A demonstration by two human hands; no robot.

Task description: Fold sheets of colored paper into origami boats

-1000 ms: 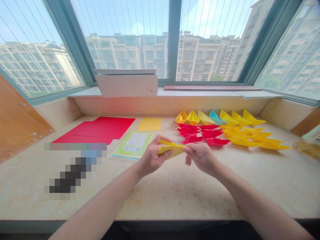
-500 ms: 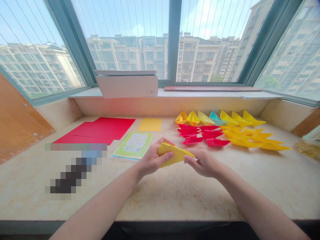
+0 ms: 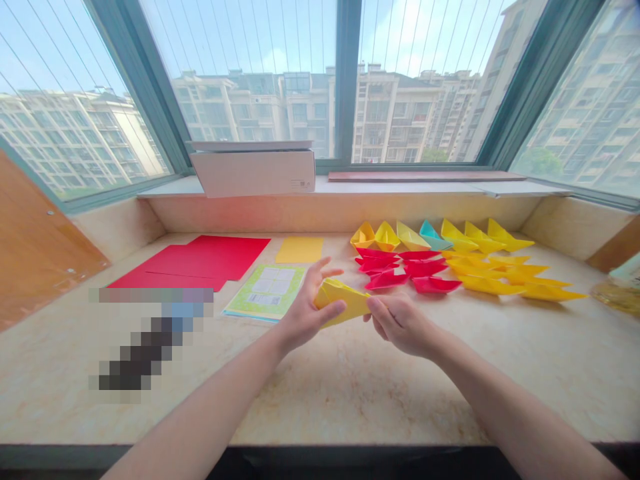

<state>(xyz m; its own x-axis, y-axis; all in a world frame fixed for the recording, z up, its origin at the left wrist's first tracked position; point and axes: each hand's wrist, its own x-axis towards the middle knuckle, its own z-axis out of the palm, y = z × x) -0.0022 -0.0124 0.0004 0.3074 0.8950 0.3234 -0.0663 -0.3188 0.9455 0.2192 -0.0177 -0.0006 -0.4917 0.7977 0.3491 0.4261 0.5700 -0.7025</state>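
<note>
A piece of folded yellow paper (image 3: 353, 305) is held between my two hands above the counter. My left hand (image 3: 311, 310) has its thumb lying across the near face of the paper, with some fingers raised behind it. The right-hand tip of the paper is pinched between the thumb and fingers of my right hand (image 3: 400, 323). Beyond my right hand stand red paper boats (image 3: 424, 268), yellow paper boats (image 3: 493, 285) and one turquoise paper boat (image 3: 432, 235).
Red paper sheets (image 3: 200, 263), a yellow square sheet (image 3: 300, 250) and a green-bordered booklet (image 3: 265, 287) lie on the left of the stone counter (image 3: 320, 393). A white box (image 3: 255, 172) rests on the window ledge. A container (image 3: 617, 290) stands at the far right.
My right thumb and fingers have closed onto the paper's right tip. The fingers of my left hand have lifted and spread behind the paper, which is slightly turned.
</note>
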